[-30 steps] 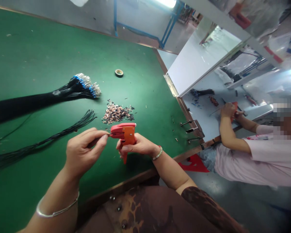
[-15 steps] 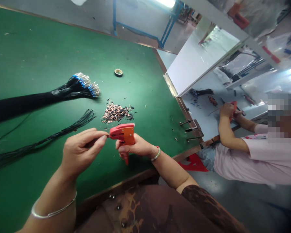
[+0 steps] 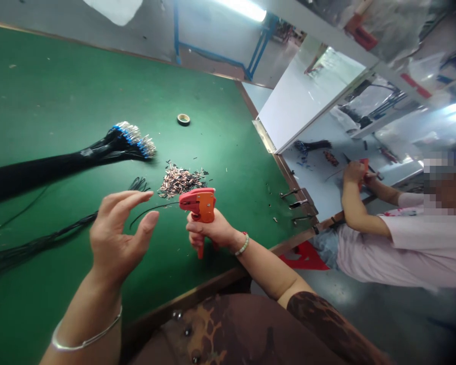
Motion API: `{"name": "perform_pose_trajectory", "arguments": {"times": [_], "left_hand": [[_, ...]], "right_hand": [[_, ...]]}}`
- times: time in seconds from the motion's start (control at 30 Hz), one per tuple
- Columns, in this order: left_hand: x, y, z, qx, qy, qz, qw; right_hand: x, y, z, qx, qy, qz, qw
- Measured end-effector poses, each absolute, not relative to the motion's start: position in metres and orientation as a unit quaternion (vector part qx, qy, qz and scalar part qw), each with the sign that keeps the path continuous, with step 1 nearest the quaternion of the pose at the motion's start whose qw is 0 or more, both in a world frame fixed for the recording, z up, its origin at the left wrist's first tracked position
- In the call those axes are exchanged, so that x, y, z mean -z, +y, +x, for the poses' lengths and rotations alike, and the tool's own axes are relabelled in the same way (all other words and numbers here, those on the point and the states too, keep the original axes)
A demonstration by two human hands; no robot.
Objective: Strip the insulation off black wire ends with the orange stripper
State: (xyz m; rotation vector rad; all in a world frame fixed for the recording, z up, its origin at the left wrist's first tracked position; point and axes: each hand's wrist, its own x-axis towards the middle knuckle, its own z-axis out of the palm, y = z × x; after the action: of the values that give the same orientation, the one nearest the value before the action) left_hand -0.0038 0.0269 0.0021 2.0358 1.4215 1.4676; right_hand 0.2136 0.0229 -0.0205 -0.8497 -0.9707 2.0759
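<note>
So, what's the right hand [image 3: 210, 230] doing?

Its grip is pressed shut around a red wire stripper [image 3: 199, 207]. The fingers wrap the handle and hide most of it.

And the left hand [image 3: 117, 243]?

Spread wide and holding nothing, near the stripper, with its fingers [image 3: 131, 200] curled apart from the thumb.

Anything at the stripper's nose?

A thin black wire [image 3: 155, 206] arcs out from it, passing just above the left hand. I can't tell whether the nose is clamping it.

What's farther off?

On the green worktop [image 3: 99, 86] lie a heap of copper-coloured scraps [image 3: 180, 182], loose black wires [image 3: 45, 243], a bundle of wires with blue-sleeved terminals [image 3: 127, 137] and a tape roll [image 3: 183, 119]. Beyond the edge, a co-worker [image 3: 399, 248] holds a red tool [image 3: 364, 172], partly hidden by their hand.
</note>
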Motion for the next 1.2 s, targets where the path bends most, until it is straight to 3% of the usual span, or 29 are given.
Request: {"name": "perform_pose_trajectory", "arguments": {"times": [0.13,0.6,0.93,1.2], "left_hand": [[0.011,0.029,0.0,-0.465,0.469,0.746,0.089],[0.001,0.026,0.009,-0.462,0.492,0.723,0.145],[0.001,0.021,0.005,-0.457,0.54,0.704,0.067],[0.008,0.023,0.01,-0.453,0.468,0.743,0.149]], "right_hand": [[0.023,0.023,0.213,-0.789,-0.362,-0.339,0.363],[0.029,0.025,0.201,-0.762,-0.352,-0.401,0.368],[0.026,0.035,0.223,-0.739,-0.43,-0.345,0.386],[0.014,0.033,0.225,-0.625,-0.438,-0.391,0.514]]}}
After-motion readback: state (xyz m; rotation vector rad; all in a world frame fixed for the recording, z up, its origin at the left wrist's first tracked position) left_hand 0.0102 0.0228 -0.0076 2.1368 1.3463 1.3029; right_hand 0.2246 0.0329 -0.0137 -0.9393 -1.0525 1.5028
